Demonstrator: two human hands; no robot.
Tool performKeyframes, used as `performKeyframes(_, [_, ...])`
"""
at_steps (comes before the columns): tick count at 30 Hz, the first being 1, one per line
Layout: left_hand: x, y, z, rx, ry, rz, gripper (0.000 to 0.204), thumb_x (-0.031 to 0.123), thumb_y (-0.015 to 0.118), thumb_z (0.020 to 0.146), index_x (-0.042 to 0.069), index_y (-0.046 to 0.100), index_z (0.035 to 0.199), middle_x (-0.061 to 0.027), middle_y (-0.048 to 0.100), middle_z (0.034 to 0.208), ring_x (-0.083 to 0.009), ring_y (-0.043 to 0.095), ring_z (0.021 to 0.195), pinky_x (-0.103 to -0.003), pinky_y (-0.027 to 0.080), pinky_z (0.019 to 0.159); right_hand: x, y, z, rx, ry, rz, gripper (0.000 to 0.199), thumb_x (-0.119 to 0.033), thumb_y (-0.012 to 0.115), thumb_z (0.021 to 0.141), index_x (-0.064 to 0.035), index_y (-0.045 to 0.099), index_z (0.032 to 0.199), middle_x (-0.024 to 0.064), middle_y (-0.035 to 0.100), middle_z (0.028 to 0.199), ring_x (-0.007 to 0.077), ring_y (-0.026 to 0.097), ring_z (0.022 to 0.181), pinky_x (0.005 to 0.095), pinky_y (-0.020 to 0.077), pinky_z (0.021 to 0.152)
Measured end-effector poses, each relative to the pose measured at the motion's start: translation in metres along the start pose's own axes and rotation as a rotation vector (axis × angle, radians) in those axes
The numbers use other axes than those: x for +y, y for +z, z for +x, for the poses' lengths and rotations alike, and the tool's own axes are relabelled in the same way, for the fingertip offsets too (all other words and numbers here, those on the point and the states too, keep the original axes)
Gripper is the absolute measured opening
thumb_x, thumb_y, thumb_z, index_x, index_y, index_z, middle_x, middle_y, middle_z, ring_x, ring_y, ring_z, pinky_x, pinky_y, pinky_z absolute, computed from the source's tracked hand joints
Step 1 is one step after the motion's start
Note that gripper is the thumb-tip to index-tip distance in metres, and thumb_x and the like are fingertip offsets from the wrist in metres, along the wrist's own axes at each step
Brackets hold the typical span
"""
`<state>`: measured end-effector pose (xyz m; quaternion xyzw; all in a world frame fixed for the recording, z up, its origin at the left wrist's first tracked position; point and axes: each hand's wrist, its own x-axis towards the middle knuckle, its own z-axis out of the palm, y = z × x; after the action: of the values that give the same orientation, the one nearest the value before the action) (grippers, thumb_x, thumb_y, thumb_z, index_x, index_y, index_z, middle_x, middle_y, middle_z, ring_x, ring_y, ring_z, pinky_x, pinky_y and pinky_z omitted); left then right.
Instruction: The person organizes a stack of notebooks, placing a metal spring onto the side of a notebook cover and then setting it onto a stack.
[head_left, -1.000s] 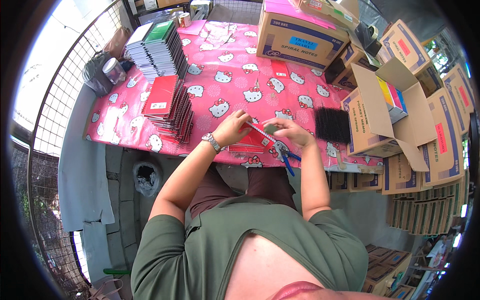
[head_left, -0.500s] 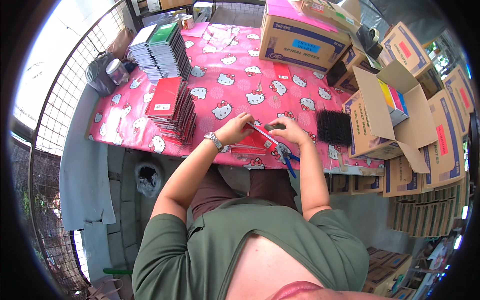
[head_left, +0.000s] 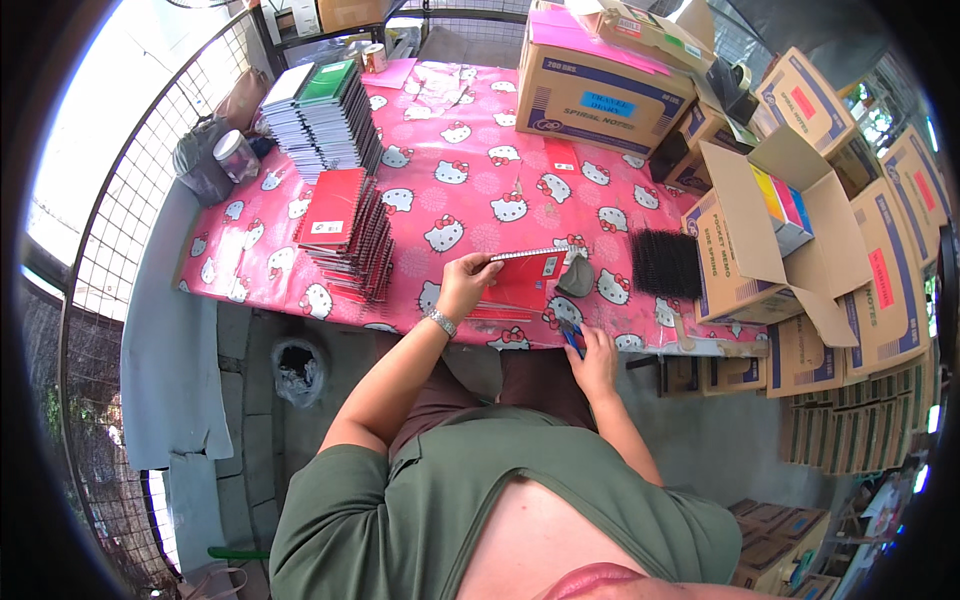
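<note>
A brown cardboard box with a blue oblong label (head_left: 603, 92) stands at the far side of the pink-clothed table (head_left: 470, 190); an open carton (head_left: 745, 240) sits right. The left hand (head_left: 466, 284) pinches the red spiral-bound notebook (head_left: 527, 279) by its wire edge, above the table's near edge; the right hand (head_left: 596, 358), closed around a blue tool (head_left: 572, 338), rests just below it.

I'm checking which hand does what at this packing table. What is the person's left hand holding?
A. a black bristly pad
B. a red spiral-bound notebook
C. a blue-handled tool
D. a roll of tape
B: the left hand grips the red spiral-bound notebook by its wire-bound edge above the pink patterned tablecloth, while the right hand rests at the table edge on a small blue-handled tool.
</note>
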<state>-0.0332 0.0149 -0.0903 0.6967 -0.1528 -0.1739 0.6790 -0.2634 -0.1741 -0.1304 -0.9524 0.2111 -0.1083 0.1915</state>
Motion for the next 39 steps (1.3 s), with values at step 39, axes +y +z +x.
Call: performKeyframes(39, [0.113,-0.21,-0.026,0.861,0.072,0.971,0.036,0.027,0.067,0.086,0.008,0.069,0.118,-0.0119,0.071,0.11,-0.0282,0.066,0.103,-0.038,0.049,0.091,0.097,-0.034,0.159,0.483,0.167,-0.251,0.037,-0.029,0.072,0.084,-0.0056,0.064,0.111,0.0143,0.059,0.112,0.0353,0.058,0.105,0.0457,0.049,0.089])
